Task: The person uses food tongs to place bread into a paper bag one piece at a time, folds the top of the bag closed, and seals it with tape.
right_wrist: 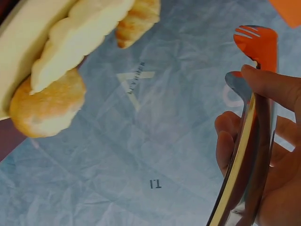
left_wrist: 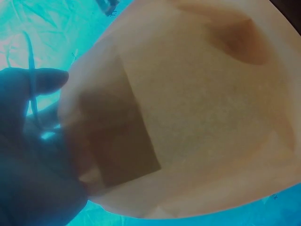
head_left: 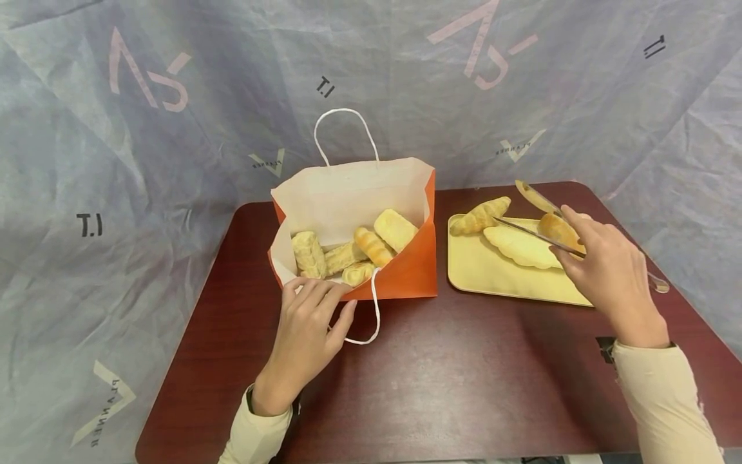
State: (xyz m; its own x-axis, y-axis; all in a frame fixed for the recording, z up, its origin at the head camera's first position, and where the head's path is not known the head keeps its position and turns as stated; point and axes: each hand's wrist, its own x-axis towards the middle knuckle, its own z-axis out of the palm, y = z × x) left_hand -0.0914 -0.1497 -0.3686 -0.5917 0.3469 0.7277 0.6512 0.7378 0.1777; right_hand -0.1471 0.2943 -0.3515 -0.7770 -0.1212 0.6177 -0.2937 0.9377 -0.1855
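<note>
My left hand (head_left: 310,328) grips the front rim of an orange paper bag (head_left: 414,264), fingers over the edge and thumb outside it. A white cord handle (head_left: 376,309) hangs beside the thumb. Several bread pieces lie in the open bag, among them a striped roll (head_left: 373,246) and a pale block-shaped bread (head_left: 395,229). My right hand (head_left: 614,270) holds metal tongs (right_wrist: 265,127) above a yellow tray (head_left: 481,270). The tongs' tips stand apart with nothing between them. On the tray lie a croissant (head_left: 481,216), a long scalloped bread (head_left: 522,248) and a round bun (head_left: 559,230).
Bag and tray stand side by side on a dark red table (head_left: 440,374). Behind it hangs a grey printed cloth (head_left: 232,96). The bag's rear cord handle (head_left: 346,111) stands upright. A small black patch (head_left: 605,348) lies near the right wrist.
</note>
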